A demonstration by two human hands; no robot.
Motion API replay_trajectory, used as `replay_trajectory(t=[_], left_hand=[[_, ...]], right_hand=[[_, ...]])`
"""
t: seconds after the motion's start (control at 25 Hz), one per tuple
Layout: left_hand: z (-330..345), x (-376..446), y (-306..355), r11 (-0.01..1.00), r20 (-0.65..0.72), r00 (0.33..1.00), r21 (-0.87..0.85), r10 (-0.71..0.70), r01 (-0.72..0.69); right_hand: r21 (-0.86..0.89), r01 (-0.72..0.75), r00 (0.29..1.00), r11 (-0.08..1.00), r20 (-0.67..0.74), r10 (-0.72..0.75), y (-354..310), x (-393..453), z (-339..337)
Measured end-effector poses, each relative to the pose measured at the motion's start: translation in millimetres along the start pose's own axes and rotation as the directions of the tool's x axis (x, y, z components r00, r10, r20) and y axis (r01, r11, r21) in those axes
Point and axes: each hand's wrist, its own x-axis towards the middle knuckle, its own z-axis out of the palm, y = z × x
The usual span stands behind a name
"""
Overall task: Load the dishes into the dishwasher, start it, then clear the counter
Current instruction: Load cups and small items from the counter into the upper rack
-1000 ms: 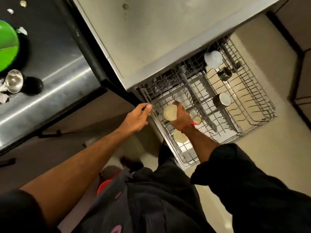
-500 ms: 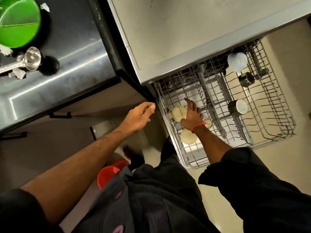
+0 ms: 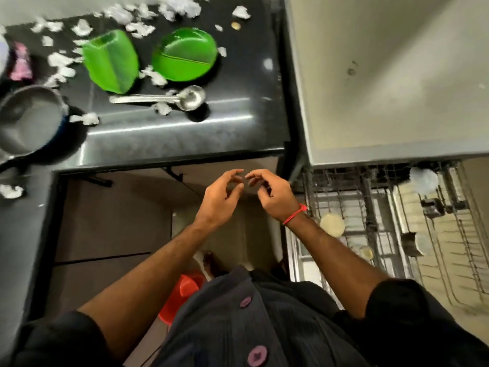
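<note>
Below the counter's front edge, my left hand (image 3: 221,200) and my right hand (image 3: 275,194) hang side by side, fingertips nearly meeting, fingers loosely curled and holding nothing. To the right, the dishwasher's wire rack (image 3: 449,274) stands pulled out, holding a cream bowl (image 3: 332,224), a white cup (image 3: 423,180) and small steel cups (image 3: 415,243). On the black counter (image 3: 185,133) lie a round green plate (image 3: 184,58), a green leaf-shaped plate (image 3: 111,64), a steel ladle (image 3: 190,98) and a steel pot (image 3: 26,120).
Scraps of white paper (image 3: 63,64) litter the counter. The dishwasher's grey top (image 3: 383,88) sits right of the counter. A red bucket (image 3: 182,292) stands on the floor by my legs. Brown cabinet fronts (image 3: 111,221) run under the counter.
My right hand let go of the cream bowl and left the rack, moving left to meet my left hand. The view swung left, bringing more of the counter in.
</note>
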Motion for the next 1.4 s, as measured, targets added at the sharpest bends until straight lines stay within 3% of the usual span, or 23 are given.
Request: replay_trajectory(t=[0.12, 0.24, 0.36, 0.52, 0.72, 0.88, 0.96, 1.12, 1.24, 1.4], left_hand=[[-71, -27, -36, 0.997, -0.266, 0.963, -0.081, -0.036, 0.015], [-142, -61, -72, 0.980, -0.477, 0.867, -0.187, -0.147, 0.063], [-210, -107, -111, 0.955, -0.668, 0.693, -0.275, -0.272, 0.111], [-281, -183, -161, 0.911, -0.822, 0.393, -0.387, -0.412, 0.143], [-347, -270, -220, 0.845, -0.866, 0.052, -0.469, -0.497, 0.256], [-393, -316, -264, 0.720, -0.862, -0.123, -0.482, -0.492, 0.499], [-415, -329, -283, 0.649, -0.834, -0.170, -0.521, -0.524, 0.555], [-447, -342, -329, 0.568, -0.758, -0.134, -0.582, -0.639, 0.582], [-458, -342, -351, 0.591, -0.744, -0.144, -0.619, -0.653, 0.517], [-453, -330, -340, 0.716, -0.835, -0.187, -0.542, -0.517, 0.440]], right_hand=[[0.032, 0.016, 0.986, 0.999, 0.168, -0.021, -63, 39, 68], [0.080, 0.064, 0.939, 0.995, 0.332, -0.087, -119, 68, 143], [0.101, 0.109, 0.853, 0.989, 0.501, -0.146, -172, 84, 230], [0.157, 0.148, 0.691, 0.977, 0.690, -0.215, -232, 83, 345], [0.190, 0.153, 0.462, 0.970, 0.854, -0.240, -287, 58, 441], [0.186, 0.166, 0.348, 0.968, 0.908, -0.234, -311, 50, 480], [0.189, 0.178, 0.325, 0.966, 0.915, -0.239, -316, 49, 488], [0.169, 0.165, 0.314, 0.972, 0.925, -0.214, -312, 51, 488], [0.136, 0.177, 0.344, 0.975, 0.920, -0.191, -302, 58, 477], [0.117, 0.130, 0.422, 0.985, 0.892, -0.162, -286, 71, 450]])
